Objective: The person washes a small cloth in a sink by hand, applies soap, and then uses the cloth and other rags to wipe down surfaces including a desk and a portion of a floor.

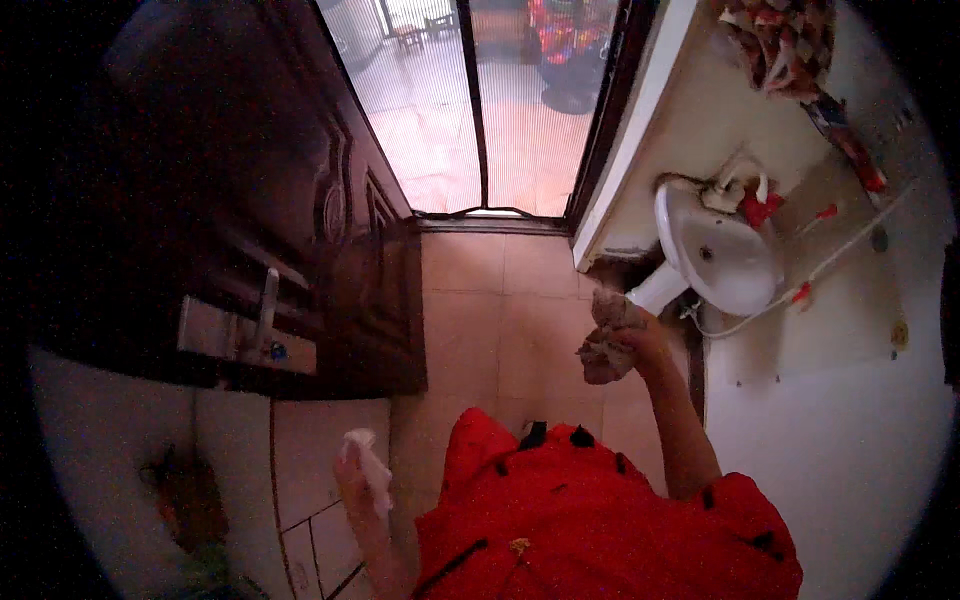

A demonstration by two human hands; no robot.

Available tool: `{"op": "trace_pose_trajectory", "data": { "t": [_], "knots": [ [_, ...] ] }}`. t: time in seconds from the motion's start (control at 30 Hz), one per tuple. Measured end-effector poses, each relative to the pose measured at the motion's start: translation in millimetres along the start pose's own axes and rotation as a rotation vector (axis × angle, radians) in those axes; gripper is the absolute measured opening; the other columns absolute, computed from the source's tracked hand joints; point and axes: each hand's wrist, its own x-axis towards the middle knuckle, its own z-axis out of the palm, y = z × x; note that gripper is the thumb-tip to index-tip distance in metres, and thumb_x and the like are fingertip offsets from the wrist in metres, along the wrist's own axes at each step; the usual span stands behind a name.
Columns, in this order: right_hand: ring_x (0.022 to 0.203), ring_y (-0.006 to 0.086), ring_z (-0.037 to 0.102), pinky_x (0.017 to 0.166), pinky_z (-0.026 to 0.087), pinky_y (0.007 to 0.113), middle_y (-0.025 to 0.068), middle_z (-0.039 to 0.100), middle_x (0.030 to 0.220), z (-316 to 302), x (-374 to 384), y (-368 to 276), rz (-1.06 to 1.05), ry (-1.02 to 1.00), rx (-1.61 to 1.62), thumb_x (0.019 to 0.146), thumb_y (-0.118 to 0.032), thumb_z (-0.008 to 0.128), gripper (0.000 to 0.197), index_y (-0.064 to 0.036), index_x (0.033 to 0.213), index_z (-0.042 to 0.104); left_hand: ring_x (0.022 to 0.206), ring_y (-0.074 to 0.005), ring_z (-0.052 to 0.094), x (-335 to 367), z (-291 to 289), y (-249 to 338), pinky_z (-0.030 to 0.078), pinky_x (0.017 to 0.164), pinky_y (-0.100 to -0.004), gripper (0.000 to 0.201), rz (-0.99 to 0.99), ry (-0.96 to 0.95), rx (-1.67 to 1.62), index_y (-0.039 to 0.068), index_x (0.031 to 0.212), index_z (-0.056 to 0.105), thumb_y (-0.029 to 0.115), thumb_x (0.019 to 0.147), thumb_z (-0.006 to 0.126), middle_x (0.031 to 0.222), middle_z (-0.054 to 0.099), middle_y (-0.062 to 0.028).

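Observation:
At the lower left, my left hand (pixel 352 484) is closed around a thin white crumpled cloth or tissue (pixel 371 462); which of the two I cannot tell. My right arm reaches forward, and my right hand (pixel 648 345) grips a crumpled greyish-brown cloth (pixel 607 358). That cloth hangs in front of the white washbasin (pixel 762 285), near its pedestal (pixel 655 288). The two hands are well apart, one on each side of my red top (pixel 600 510).
A dark wooden door (pixel 340 260) with a metal handle (pixel 268 305) stands open on the left. Ahead is a mesh screen door (pixel 520 130) above a sill. Patterned fabric (pixel 780 45) hangs at the upper right. A pale hose (pixel 840 255) runs along the right wall. Tiles (pixel 460 330) cover the floor.

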Motion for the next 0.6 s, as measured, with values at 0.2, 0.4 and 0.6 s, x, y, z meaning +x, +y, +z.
{"op": "trace_pose_trajectory", "data": {
  "t": [0.2, 0.4, 0.6],
  "knots": [
    [0.086, 0.0194, 0.06, 0.075, 0.049, 0.03, 0.009, 0.061, 0.101, 26, 93, -2, -0.007, -0.064, -0.201, 0.064, -0.007, 0.067, 0.042, 0.0003, 0.104, 0.057, 0.074, -0.0104, 0.054, 149, 71, -14, 0.044, 0.062, -0.0268, 0.036, -0.092, 0.092, -0.036, 0.004, 0.102, 0.057, 0.036, 0.09, 0.044, 0.084, 0.059, -0.0038],
    [0.084, 0.0217, 0.06, 0.076, 0.049, 0.033, 0.0096, 0.061, 0.094, 4, 187, -21, -0.033, 0.006, -0.057, 0.063, -0.004, 0.066, 0.038, 0.0008, 0.1, 0.058, 0.072, -0.0113, 0.054, 274, 129, 48, 0.044, 0.062, -0.027, 0.03, -0.147, -0.056, -0.076, 0.005, 0.1, 0.057, 0.032, 0.088, 0.048, 0.083, 0.059, -0.0031],
    [0.089, 0.0244, 0.06, 0.078, 0.051, 0.038, 0.0133, 0.059, 0.1, -13, 303, -68, 0.098, 0.022, 0.018, 0.066, -0.006, 0.066, 0.05, -0.0001, 0.114, 0.051, 0.074, -0.0153, 0.055, 399, 161, 60, 0.045, 0.068, -0.0308, 0.028, -0.012, -0.159, -0.047, 0.003, 0.091, 0.06, 0.028, 0.088, 0.047, 0.079, 0.059, -0.0014]
  ]
}}
